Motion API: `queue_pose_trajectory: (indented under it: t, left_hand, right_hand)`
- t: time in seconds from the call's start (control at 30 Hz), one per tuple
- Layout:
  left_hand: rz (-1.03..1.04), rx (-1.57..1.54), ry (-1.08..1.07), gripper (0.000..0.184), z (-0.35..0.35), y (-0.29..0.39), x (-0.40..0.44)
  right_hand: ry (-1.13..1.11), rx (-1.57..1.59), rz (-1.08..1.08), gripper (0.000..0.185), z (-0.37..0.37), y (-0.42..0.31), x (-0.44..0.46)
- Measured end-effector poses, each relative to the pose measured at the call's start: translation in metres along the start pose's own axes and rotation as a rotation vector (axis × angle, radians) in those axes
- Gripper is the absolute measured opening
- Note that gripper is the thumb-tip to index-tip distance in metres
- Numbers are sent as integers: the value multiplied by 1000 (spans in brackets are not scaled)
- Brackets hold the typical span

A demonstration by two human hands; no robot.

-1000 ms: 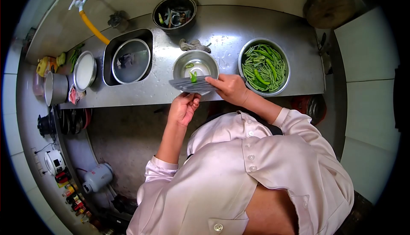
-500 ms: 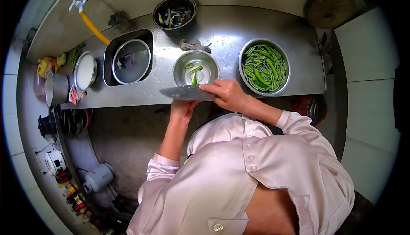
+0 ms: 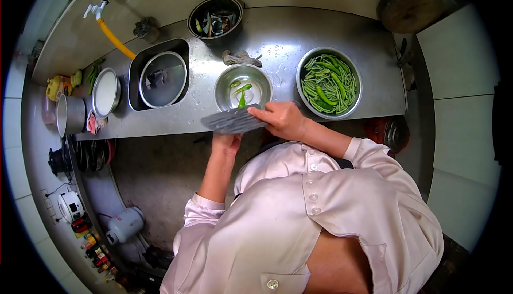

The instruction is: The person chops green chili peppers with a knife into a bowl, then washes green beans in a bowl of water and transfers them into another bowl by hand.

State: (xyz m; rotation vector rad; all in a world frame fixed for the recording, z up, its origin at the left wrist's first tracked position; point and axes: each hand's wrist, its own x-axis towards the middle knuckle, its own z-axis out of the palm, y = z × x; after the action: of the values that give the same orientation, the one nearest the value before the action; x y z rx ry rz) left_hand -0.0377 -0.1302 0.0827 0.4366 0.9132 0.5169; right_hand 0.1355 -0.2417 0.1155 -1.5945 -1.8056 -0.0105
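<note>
My right hand (image 3: 286, 120) is closed around a broad metal cleaver (image 3: 230, 120), its blade lying slantwise over the near rim of a small steel bowl (image 3: 264, 97). Beneath the blade is my left hand (image 3: 227, 142), palm side up, with its fingers mostly hidden. It appears closed on a green chili pepper (image 3: 242, 100), whose pointed tip sticks out past the blade's far edge. Inside the bowl lie a few cut chili pieces (image 3: 243, 88). To the right stands a larger steel basin (image 3: 301, 95) filled with cut green beans (image 3: 344, 80) and whole green chilies (image 3: 326, 97).
A sink (image 3: 132, 83) at the left holds a basin of cloudy water (image 3: 168, 93). Behind the bowl are a grey rag (image 3: 241, 58) and a dark pot (image 3: 216, 40) with scraps. Pots (image 3: 71, 116) crowd the counter's left end; a gas cylinder (image 3: 125, 224) stands below.
The cleaver's blade has tipped so more of its flat face shows, and it covers more of my left hand. The whole view has shifted slightly left.
</note>
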Motion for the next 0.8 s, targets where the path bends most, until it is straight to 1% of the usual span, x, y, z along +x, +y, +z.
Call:
queue_pose_trajectory:
  t: [0.03,0.07,0.1,0.13,0.17,0.23,0.27,0.37,0.4,0.5,0.53,0.63,0.8]
  left_hand:
    - [-3,37,8,16,4,5,-2]
    - [-51,184,-66,14,0,12,-2]
    - [-46,139,-98,14,3,15,-5]
    - [-58,119,-69,14,3,16,-6]
    - [-69,99,-39,14,3,16,-6]
    - [-115,88,-58,14,-2,15,-3]
    - [-138,82,-71,14,-3,14,0]
    - [-142,80,-66,10,-6,6,6]
    - [-133,68,-75,9,-5,4,6]
    - [-99,46,-110,10,3,0,3]
    - [-92,78,-61,10,14,3,-3]
    - [-81,96,-140,11,6,0,1]
    - [-26,176,-133,12,4,-1,5]
  right_hand:
    - [-4,-14,45,51,2,7,-3]
    - [-7,-27,88,46,4,16,-6]
    - [-11,-40,130,41,3,23,-7]
    - [-45,-47,214,35,3,26,-9]
    - [-16,13,234,33,6,28,-10]
    - [43,130,278,31,12,30,-10]
    - [117,190,263,30,17,28,-10]
    - [0,191,236,36,1,6,-1]
    - [-4,165,183,43,-1,2,0]
    - [0,103,74,51,-8,-4,4]
    - [12,84,45,57,-6,-3,3]
    - [7,84,38,56,-10,-5,5]
    - [9,74,28,57,-10,-6,4]
